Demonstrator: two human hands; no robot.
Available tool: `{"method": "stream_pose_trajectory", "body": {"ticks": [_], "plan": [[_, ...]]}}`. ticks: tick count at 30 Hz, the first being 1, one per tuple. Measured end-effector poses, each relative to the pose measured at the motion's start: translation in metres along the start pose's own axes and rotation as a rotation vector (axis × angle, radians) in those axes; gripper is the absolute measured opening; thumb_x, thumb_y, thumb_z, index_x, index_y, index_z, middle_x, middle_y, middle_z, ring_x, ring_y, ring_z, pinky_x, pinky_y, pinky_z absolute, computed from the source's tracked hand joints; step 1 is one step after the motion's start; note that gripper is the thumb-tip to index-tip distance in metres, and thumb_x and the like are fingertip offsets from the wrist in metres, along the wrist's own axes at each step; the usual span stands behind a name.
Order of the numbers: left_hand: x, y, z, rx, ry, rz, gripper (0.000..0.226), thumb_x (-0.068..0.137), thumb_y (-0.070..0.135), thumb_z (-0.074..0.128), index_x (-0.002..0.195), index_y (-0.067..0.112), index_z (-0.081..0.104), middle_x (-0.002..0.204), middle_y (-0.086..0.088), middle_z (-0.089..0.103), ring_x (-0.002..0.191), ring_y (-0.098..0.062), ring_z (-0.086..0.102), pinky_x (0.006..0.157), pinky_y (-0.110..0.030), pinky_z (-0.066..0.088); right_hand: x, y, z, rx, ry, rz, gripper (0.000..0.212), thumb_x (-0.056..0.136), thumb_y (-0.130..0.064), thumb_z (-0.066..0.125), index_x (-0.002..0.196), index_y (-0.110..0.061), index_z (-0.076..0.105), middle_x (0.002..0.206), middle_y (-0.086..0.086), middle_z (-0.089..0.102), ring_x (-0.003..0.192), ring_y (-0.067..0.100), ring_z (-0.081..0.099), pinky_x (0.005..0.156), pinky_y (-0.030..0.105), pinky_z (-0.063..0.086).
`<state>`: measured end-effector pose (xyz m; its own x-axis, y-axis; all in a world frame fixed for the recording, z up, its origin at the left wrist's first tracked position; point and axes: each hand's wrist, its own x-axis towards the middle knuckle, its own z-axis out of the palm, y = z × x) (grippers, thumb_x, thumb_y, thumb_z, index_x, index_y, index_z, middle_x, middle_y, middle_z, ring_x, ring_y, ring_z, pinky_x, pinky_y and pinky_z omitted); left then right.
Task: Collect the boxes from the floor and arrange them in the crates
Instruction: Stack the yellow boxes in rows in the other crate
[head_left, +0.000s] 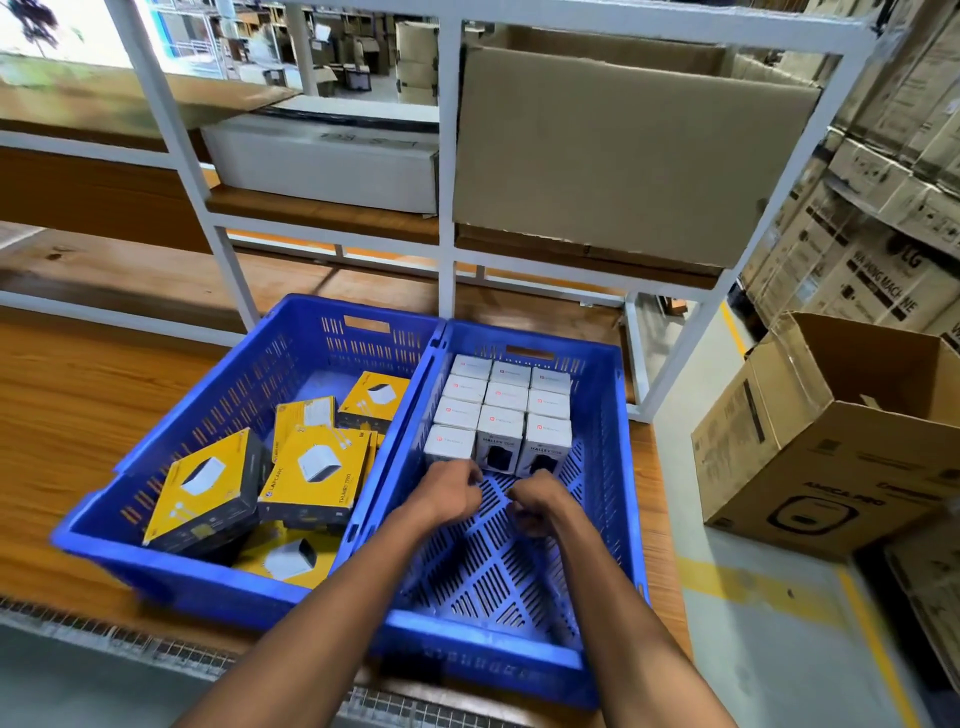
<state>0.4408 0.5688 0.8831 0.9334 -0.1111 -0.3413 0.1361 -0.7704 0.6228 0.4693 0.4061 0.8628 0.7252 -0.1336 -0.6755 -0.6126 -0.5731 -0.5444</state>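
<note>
Both forearms reach over the near wall of the right crate (498, 660). Left hand (451, 493) and right hand (537, 506) sit low over the bare slotted floor, fingers curled; left fingertips look to touch the nearest white box (450, 446). Motion blur: cannot tell whether either hand grasps anything.

White boxes stand upright in tight rows against the far wall, filling the far half; near half bare.

Judgement: small printed cartons, likely light, stiff-sided, crushable at corners, smooth. Best pinched across two opposite side faces, slid flush against neighbours.

Left crate (171, 571) touches the right crate; yellow boxes (317, 467) lie loose and tilted inside, flatter, gripped by edges.

Open carton (810, 467) on floor, right.
</note>
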Motion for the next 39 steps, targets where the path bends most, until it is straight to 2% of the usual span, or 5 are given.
{"method": "stream_pose_trajectory", "body": {"ticks": [9, 21, 25, 29, 39], "plan": [[-0.027, 0.011, -0.049, -0.188, 0.148, 0.104, 0.029, 0.096, 0.01, 0.055, 0.107, 0.023, 0.078, 0.106, 0.003, 0.078, 0.097, -0.016, 0.071, 0.085, -0.028, 0.055, -0.024, -0.044, 0.019, -0.034, 0.249, -0.314, 0.042, 0.096, -0.038, 0.043, 0.084, -0.007, 0.07, 0.084, 0.016, 0.075, 0.079, 0.036, 0.074, 0.072, 0.05, 0.062], [-0.051, -0.063, -0.14, -0.361, 0.3, 0.217, 0.019, 0.092, 0.017, 0.063, 0.088, 0.03, 0.076, 0.088, 0.008, 0.077, 0.078, -0.016, 0.072, 0.071, -0.031, 0.058, -0.104, -0.121, 0.102, 0.152, 0.709, -0.642, 0.008, 0.095, -0.019, 0.061, 0.096, -0.015, 0.067, 0.092, 0.004, 0.073, 0.084, 0.025, 0.064, 0.073, 0.031, 0.039], [-0.059, -0.104, -0.17, -0.234, 0.347, 0.252, 0.019, 0.098, 0.016, 0.06, 0.101, 0.026, 0.076, 0.087, 0.014, 0.072, 0.071, -0.007, 0.062, 0.056, -0.007, 0.041, -0.117, -0.139, 0.14, 0.094, 0.729, -0.781, 0.011, 0.09, -0.009, 0.065, 0.1, -0.013, 0.067, 0.097, 0.004, 0.072, 0.089, 0.022, 0.065, 0.08, 0.032, 0.045], [-0.061, -0.143, -0.185, -0.134, 0.32, 0.282, 0.021, 0.097, 0.015, 0.058, 0.103, 0.025, 0.075, 0.092, 0.007, 0.077, 0.084, -0.014, 0.07, 0.077, -0.031, 0.055, -0.122, -0.149, 0.17, 0.025, 0.593, -0.76, 0.02, 0.095, -0.006, 0.056, 0.112, -0.014, 0.064, 0.11, 0.004, 0.068, 0.106, 0.022, 0.06, 0.089, 0.031, 0.046], [-0.038, -0.168, -0.204, -0.047, 0.293, 0.286, 0.021, 0.096, 0.013, 0.058, 0.106, 0.021, 0.074, 0.101, 0.001, 0.077, 0.094, -0.019, 0.068, 0.084, -0.035, 0.055, -0.104, -0.171, 0.182, -0.078, 0.455, -0.681, 0.027, 0.098, -0.007, 0.053, 0.122, -0.017, 0.058, 0.122, 0.005, 0.061, 0.111, 0.022, 0.058, 0.084, 0.028, 0.041]]}}
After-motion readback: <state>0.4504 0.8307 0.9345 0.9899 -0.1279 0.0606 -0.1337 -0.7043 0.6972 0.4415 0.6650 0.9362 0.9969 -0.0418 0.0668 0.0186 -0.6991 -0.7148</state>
